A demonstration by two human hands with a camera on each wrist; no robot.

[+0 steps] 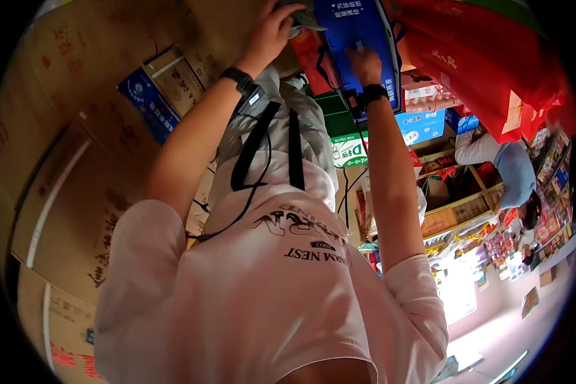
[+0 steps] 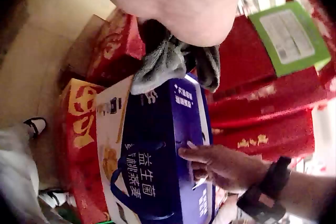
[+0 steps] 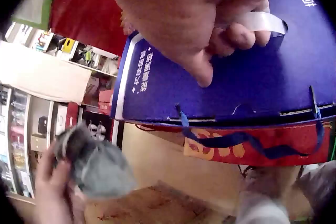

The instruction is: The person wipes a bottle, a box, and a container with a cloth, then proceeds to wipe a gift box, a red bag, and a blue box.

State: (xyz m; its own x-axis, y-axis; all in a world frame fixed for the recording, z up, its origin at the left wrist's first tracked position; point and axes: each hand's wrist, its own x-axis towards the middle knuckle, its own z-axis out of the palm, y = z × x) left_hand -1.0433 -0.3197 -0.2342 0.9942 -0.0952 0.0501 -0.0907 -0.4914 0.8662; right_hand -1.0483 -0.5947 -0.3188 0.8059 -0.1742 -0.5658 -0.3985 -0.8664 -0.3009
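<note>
A grey cloth [image 2: 164,66] hangs bunched from my left hand [image 1: 270,37], which grips it beside one end of a blue carton [image 1: 358,32]. In the left wrist view the cloth overlaps the carton's upper end. My right hand [image 1: 367,66] is on the carton's blue face, its fingers curled round a white strap handle [image 3: 257,23]. A blue ribbon handle [image 2: 126,190] hangs loose along the carton's side. In the right wrist view the cloth is blurred in the left hand [image 3: 55,190], apart from the carton.
Red gift boxes [image 2: 262,134] stand close beside the carton, with a green-edged box [image 2: 289,37] on top. A red box with yellow lettering [image 2: 81,129] is on its other side. Large brown cartons [image 1: 70,198] are stacked at the left. Another person [image 1: 515,169] is near the shelves.
</note>
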